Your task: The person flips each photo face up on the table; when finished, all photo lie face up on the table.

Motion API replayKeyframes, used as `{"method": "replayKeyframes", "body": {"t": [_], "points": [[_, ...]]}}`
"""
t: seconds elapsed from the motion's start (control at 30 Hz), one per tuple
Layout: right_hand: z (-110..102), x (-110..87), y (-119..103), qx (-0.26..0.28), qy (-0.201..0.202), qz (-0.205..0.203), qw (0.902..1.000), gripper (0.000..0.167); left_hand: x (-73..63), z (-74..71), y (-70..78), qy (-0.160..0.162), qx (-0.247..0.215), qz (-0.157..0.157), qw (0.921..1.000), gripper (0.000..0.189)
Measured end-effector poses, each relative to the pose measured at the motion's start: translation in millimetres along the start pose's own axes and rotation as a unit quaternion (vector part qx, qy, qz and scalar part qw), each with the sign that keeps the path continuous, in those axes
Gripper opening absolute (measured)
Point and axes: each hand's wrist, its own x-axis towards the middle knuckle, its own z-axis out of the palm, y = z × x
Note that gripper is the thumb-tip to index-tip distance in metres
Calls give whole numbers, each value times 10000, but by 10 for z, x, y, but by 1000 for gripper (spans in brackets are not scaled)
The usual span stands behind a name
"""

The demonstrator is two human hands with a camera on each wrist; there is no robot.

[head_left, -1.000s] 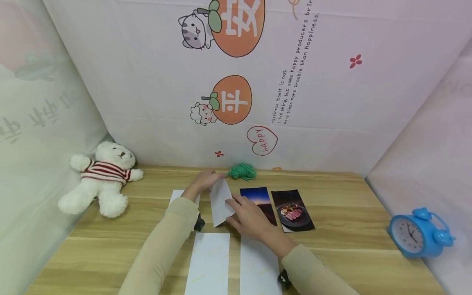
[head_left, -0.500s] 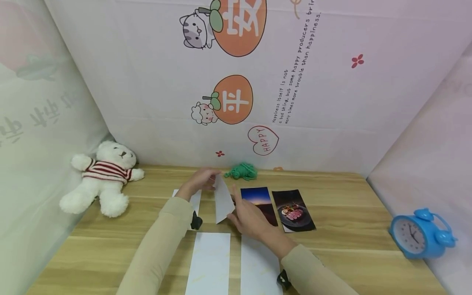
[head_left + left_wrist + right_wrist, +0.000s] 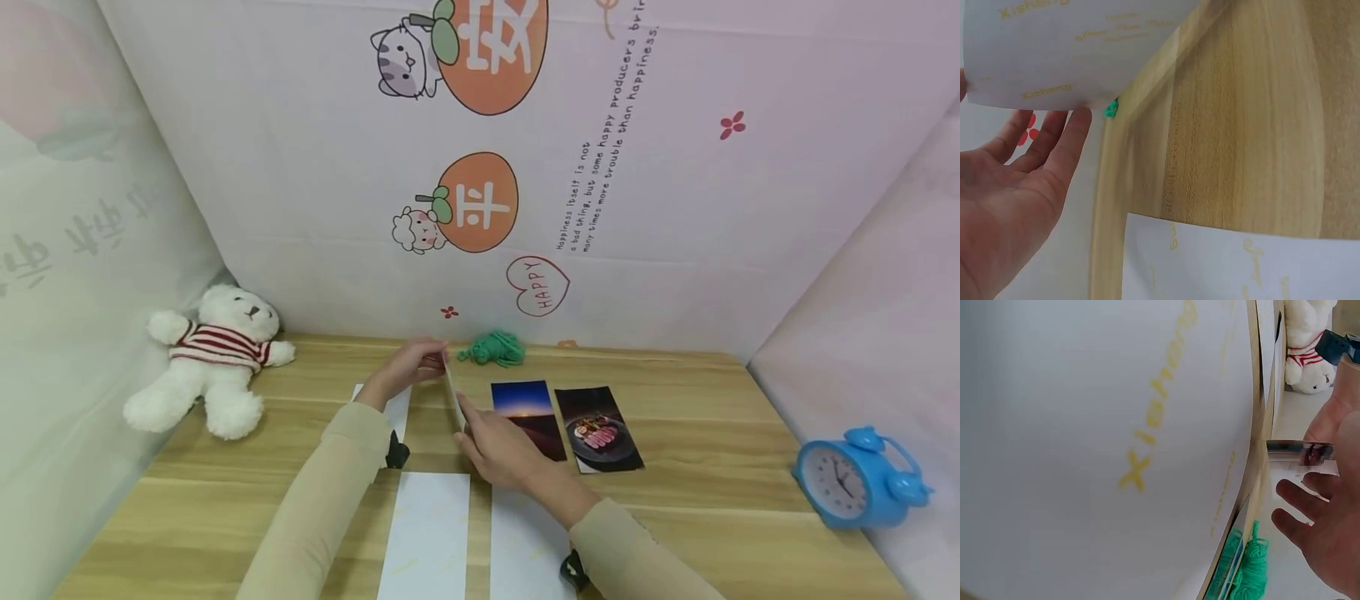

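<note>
A photo print (image 3: pixel 453 390) stands nearly edge-on above the table. My left hand (image 3: pixel 408 368) pinches its far end, and its white back with yellow lettering faces the left wrist camera. Fingertips of that hand (image 3: pixel 1029 200) lie along the print's edge. My right hand (image 3: pixel 501 450) is at the print's near end with its fingers extended close to the right side. In the right wrist view, the right hand's fingers (image 3: pixel 1294 503) are spread below the print's dark picture side (image 3: pixel 1291 449). A sunset photo (image 3: pixel 522 404) and a food photo (image 3: pixel 600 437) lie face up to the right.
White-backed prints lie face down: one (image 3: pixel 399 417) beside my left wrist, two in front (image 3: pixel 426 533) (image 3: pixel 525 533). Green yarn (image 3: pixel 495 348) sits at the back edge. A white teddy bear (image 3: pixel 217 354) leans at left; a blue alarm clock (image 3: pixel 855 479) stands at right.
The print has turned from showing its white back to nearly edge-on in the head view. My left hand has shifted slightly; my right fingers have moved along the near end.
</note>
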Motion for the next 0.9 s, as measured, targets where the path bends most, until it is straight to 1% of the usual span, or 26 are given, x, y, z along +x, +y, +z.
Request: {"method": "replayKeyframes", "body": {"t": [0.07,0.17,0.3,0.37,0.47,0.53,0.67,0.73,0.8,0.83,0.87,0.9], "points": [[8,0,-3,63,-34,-29,10000,62,-2,-20,-19,-34,49,15,10000,33],[19,-3,-4,260,-163,-47,9995,60,-12,-57,-49,-110,248,28,9996,44],[39,4,2,446,-261,-99,9986,59,-30,-109,-71,-112,450,2,9989,46],[45,10,3,474,-222,-168,9985,58,-36,-129,-72,-54,407,-34,9991,46],[38,16,-4,496,-187,-283,9982,57,-46,-143,-65,57,420,0,9991,46],[32,21,-11,468,-219,-363,9980,55,-59,-151,-56,160,498,23,9986,46],[39,35,-25,314,-347,-470,9978,53,-100,-173,-51,382,851,87,9956,40],[44,39,-31,215,-419,-416,9980,52,-119,-180,-58,522,1078,133,9927,35],[49,43,-37,70,-447,-363,9983,51,-140,-175,-64,684,1432,243,9870,31],[48,46,-40,2,-456,-340,9984,50,-148,-167,-64,761,1650,337,9828,29],[45,50,-44,-79,-454,-335,9984,49,-154,-157,-67,841,1923,459,9767,27],[41,55,-49,-163,-451,-341,9983,48,-164,-143,-62,906,2231,618,9686,25]]}}
